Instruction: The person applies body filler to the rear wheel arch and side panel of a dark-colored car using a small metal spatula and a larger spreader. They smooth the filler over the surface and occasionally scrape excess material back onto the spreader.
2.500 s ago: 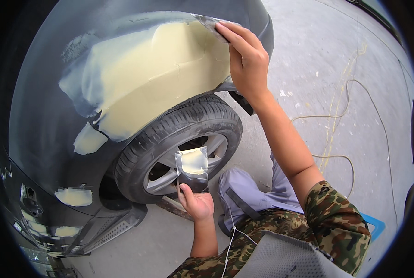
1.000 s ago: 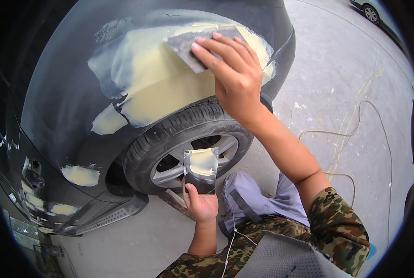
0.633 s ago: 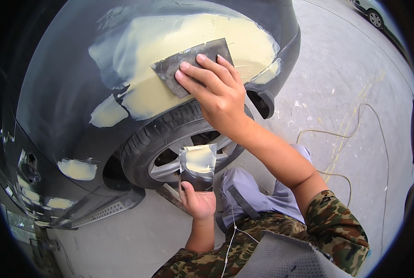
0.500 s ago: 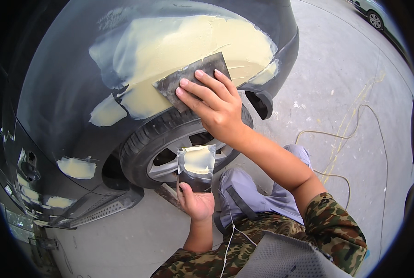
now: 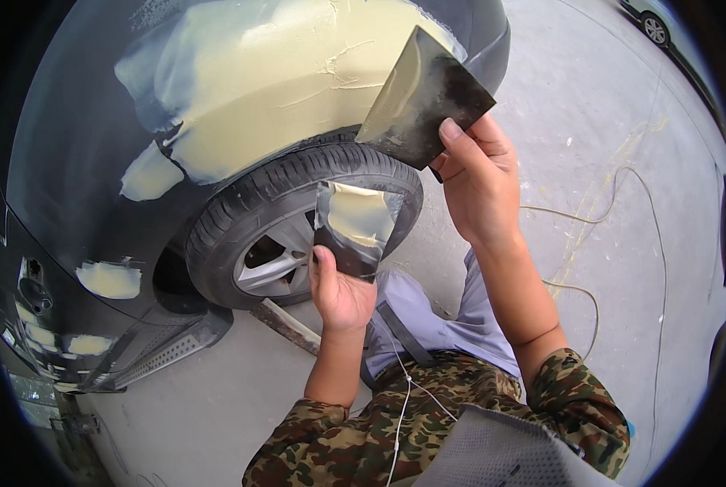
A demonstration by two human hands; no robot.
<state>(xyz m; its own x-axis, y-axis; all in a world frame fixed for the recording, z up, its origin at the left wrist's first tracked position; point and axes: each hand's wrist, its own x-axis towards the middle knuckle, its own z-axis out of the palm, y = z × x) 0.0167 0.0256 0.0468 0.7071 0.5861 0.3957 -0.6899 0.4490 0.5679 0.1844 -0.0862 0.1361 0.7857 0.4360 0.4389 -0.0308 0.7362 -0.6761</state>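
My right hand [image 5: 483, 174] grips a dark, flat filler spreader [image 5: 440, 101] by its lower corner, thumb on its face. The spreader is lifted off the panel and carries pale yellow filler along its left edge. In my left hand [image 5: 340, 292] is a second dark spreader [image 5: 356, 261], held upright by its lower end. A smear of the same yellow filler [image 5: 356, 211] coats its upper half. Behind both hands is the dark car's panel above the wheel, covered by a broad layer of yellow filler [image 5: 257, 89] with ridges and cracks near its right side.
The wheel [image 5: 273, 268] sits below the filled panel. Smaller filler patches [image 5: 109, 280] dot the car's side. A side step [image 5: 168, 353] runs along the lower left. Behind my left wrist lies a flat strip [image 5: 286, 326]. A hose [image 5: 651, 195] winds over the grey floor; another car [image 5: 655, 28] stands far right.
My right hand has come off the panel, moving right and turning over so its spreader's face shows. My left hand and its spreader have risen. The whole view has shifted slightly.
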